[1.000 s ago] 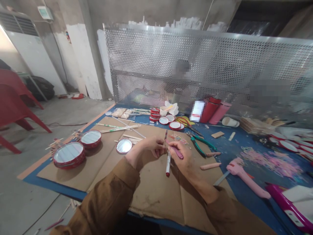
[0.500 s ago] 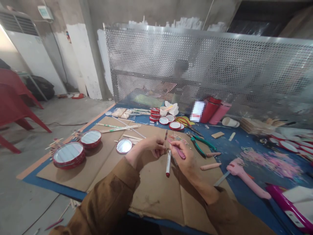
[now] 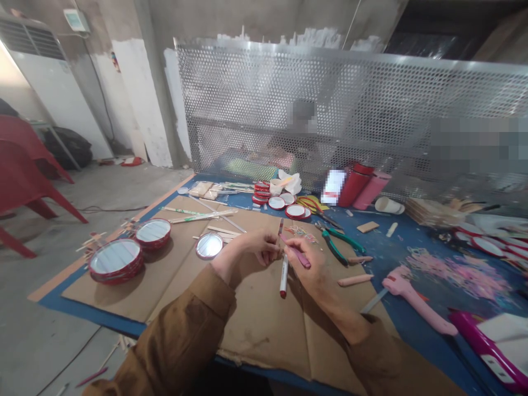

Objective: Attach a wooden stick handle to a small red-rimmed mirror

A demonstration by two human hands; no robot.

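Observation:
My left hand (image 3: pixel 264 248) is closed, its fingertips pinching a thin brownish strip (image 3: pixel 281 226) that points up and away from me. My right hand (image 3: pixel 307 264) wraps round a slim pink-purple pen-like tool (image 3: pixel 302 257). The tool's thin tip meets or nearly meets the strip; contact is too small to make out. Just below both hands lies a white marker with a red end (image 3: pixel 284 279) on the brown cardboard (image 3: pixel 259 330). A round mirror-like disc (image 3: pixel 209 246) rests left of my left hand, beside several thin wooden sticks (image 3: pixel 223 232).
Stacked red-rimmed discs (image 3: pixel 115 261) stand at the left. Green-handled pliers (image 3: pixel 334 247), a pink glue gun (image 3: pixel 416 300) and scattered rubber bands (image 3: pixel 457 275) lie at the right. A perforated metal panel (image 3: pixel 247 99) rises behind the table; a person sits beyond it.
My right hand and the pink-purple tool have shifted slightly left, towards the strip. My left hand keeps its hold almost unmoved. The person behind the panel has shifted a little.

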